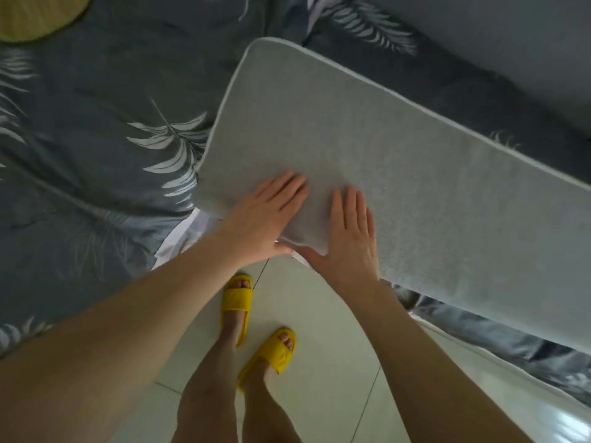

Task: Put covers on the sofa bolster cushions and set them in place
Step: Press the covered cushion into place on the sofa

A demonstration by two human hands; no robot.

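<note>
Cushion (399,187), grey and covered, is lying across the leaf-print sofa (96,139). We are pressing its near corner with straight, spread fingers (287,187), left hand (265,219) and right hand (350,235) flat, gripping nothing. Judging it nearly placed, we should be pushing evenly toward the backrest (511,43), smoothing outward.

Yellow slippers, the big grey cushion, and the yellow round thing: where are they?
Yellow slippers (237,300), head view: strap of the far one.
Grey cushion (399,174), head view: middle of its top face.
Yellow round thing (35,12), head view: its visible part, top-left corner.
</note>
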